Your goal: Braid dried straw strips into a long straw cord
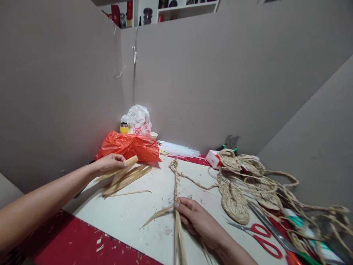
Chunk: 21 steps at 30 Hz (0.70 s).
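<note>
My right hand pinches a braid of dry straw-coloured leaf strips near the middle of the white board. Loose strip ends hang from the pinch toward me, and one sticks out to the left. At the far end the braid makes a small loop, and a thin twisted cord runs from there to the right. On the left, my left hand is closed on a flat dry leaf strip, above a pile of similar strips.
Red-handled scissors and a larger pair of shears lie on the right. Beside them are coiled braided ropes. An orange plastic bag, a white bag and white sticks line the back, before grey partition walls.
</note>
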Motion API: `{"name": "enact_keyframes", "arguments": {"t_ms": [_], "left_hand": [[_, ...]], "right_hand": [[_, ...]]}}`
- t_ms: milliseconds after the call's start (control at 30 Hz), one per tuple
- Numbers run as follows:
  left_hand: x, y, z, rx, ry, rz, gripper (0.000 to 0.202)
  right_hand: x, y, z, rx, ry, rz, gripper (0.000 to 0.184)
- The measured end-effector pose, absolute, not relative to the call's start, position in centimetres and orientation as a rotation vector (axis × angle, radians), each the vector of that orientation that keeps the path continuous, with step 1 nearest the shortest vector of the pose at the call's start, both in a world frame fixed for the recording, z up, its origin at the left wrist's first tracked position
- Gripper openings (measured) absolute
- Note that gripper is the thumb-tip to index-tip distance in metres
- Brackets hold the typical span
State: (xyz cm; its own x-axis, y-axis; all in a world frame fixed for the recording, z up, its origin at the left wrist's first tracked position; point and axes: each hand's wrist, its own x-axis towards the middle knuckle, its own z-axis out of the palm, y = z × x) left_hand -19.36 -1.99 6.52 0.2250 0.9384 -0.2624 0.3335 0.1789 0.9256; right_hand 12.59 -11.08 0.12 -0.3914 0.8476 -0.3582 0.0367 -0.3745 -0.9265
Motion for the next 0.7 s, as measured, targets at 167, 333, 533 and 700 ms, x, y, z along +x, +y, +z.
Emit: {"name": "enact_keyframes", "arguments": {"t_ms": [167, 333, 533, 700], "left_hand": [[-17.4, -2.6, 6.4, 1.470, 1.314, 0.689, 0.027], [-16.6, -2.4, 7.1, 1.869, 1.410, 0.550, 0.010], [-17.9, -1.5, 8.2, 1.615, 1.281, 0.545, 0.024], [-16.8, -2.8, 7.1, 1.439, 1.111, 0.500, 0.033]], "right_hand": [[12.7, -11.0, 0.0, -1.239, -1.251, 1.828, 0.036], [12.6, -11.0, 0.0, -1.217, -1.265, 1.820, 0.036], [12.7, -10.9, -0.3, -1.185, -1.285, 1.805, 0.038], [12.6, -11.0, 0.0, -1.187, -1.261, 1.819, 0.036]]}}
